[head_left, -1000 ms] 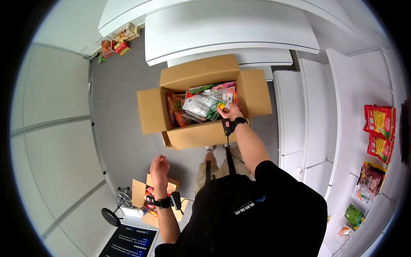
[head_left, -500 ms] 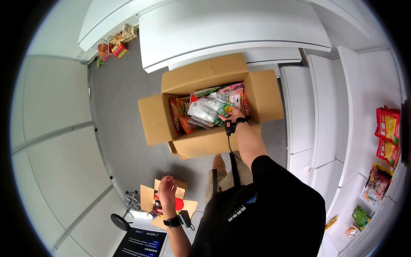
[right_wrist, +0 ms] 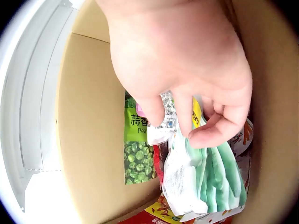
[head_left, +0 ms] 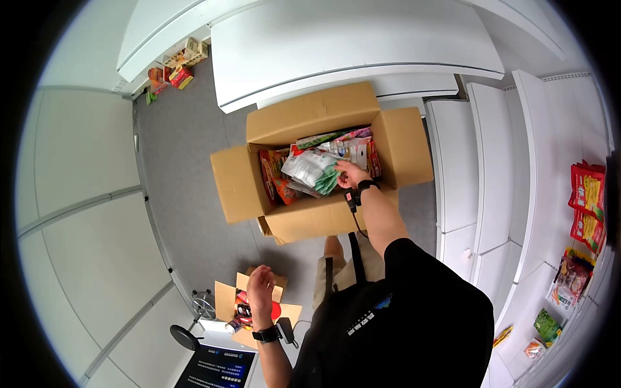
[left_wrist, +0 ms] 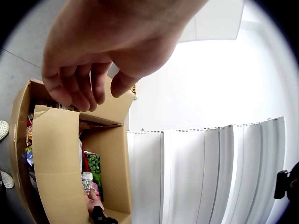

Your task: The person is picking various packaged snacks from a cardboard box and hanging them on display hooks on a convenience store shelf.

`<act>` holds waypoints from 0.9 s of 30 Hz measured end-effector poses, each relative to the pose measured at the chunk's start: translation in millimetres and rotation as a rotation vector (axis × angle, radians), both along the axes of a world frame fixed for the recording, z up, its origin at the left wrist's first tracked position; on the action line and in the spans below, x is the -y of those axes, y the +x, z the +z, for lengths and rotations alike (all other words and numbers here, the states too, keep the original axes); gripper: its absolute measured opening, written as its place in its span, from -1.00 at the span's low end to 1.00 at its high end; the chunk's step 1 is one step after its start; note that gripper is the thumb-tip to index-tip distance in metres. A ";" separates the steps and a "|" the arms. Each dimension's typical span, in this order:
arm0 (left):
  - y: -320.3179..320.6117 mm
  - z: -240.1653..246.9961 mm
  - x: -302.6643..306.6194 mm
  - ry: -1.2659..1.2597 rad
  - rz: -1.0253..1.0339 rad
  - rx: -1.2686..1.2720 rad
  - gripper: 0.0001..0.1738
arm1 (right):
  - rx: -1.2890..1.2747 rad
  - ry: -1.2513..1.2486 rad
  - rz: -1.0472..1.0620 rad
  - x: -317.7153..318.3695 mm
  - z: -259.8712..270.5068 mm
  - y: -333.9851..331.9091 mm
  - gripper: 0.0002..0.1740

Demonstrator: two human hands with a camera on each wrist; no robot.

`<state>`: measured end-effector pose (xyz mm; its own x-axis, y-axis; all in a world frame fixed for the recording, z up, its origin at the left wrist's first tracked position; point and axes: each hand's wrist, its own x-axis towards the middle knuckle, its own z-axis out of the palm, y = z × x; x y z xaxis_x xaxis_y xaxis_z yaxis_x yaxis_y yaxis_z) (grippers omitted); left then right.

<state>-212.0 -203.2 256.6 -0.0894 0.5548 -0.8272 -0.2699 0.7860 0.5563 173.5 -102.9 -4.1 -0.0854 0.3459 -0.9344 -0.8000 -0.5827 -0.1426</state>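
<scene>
Inside the large cardboard box, the right hand reaches over the right part of a pile of packets. In the right wrist view that hand has its fingers at the top edges of white-and-green packets, some bent and one straighter; no firm grip shows. A green pea packet stands by the box wall. White packets lie on the pile in the head view. The left hand hangs above a smaller box, loosely curled and holding nothing; the left wrist view shows the same hand.
The smaller open carton holds red items, beside a screen at lower left. White shelving stands beyond the large box. Red packets and other bags sit on the right-hand shelves. Boxes lie at upper left.
The right hand has shifted over the packets, and the yellow patch by its fingers no longer shows in the head view. The left hand has moved over the smaller box as the head view shifted.
</scene>
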 end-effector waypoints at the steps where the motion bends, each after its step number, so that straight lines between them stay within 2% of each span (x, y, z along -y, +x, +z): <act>1: -1.3 0.2 0.0 -0.008 -0.010 0.008 -0.66 | -0.021 -0.004 0.034 -0.6 -1.0 -2.3 -0.67; 3: -0.6 1.5 0.0 0.001 0.005 0.003 -0.67 | -0.012 0.043 0.100 1.5 -2.9 -8.0 -0.68; 7: -1.2 3.6 -0.6 0.007 0.002 -0.005 -0.68 | -0.190 0.065 0.074 -15.4 10.4 -23.1 -0.82; 8: -1.8 2.7 -2.5 0.022 -0.012 0.027 -0.68 | -0.119 0.085 0.079 -17.8 21.8 -29.5 -0.86; 11: -9.4 -11.5 -6.6 0.071 -0.050 0.120 -0.67 | -0.149 0.210 0.087 -21.0 58.9 -36.1 -0.83; 14: 1.7 -1.2 -20.1 0.092 -0.098 0.117 -0.61 | -0.103 0.297 0.078 -25.3 93.7 -40.5 -0.77; 18: 19.2 11.8 -39.7 0.151 -0.188 0.066 -0.58 | 0.010 0.387 0.092 -19.6 162.3 -38.9 -0.73; 20: 27.8 17.4 -48.7 0.182 -0.224 0.059 -0.63 | 0.024 0.433 0.097 -12.6 191.8 -33.9 -0.73; 23: 29.3 -11.9 -62.9 0.273 -0.332 0.081 -0.66 | 0.057 0.516 0.129 1.5 240.9 -26.1 -0.73; 26: 53.6 3.9 -74.8 0.411 -0.460 -0.083 -0.62 | 0.108 0.637 0.148 17.4 311.1 -19.1 -0.70; 27: 58.6 3.1 -80.6 0.469 -0.549 -0.156 -0.45 | 0.107 0.672 0.135 23.6 332.4 -18.0 -0.67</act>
<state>-153.4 -122.6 259.8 0.2056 0.8455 -0.4928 0.2033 0.4557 0.8666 155.5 -126.5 328.3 -0.0878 0.8454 -0.5268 -0.6880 -0.4339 -0.5817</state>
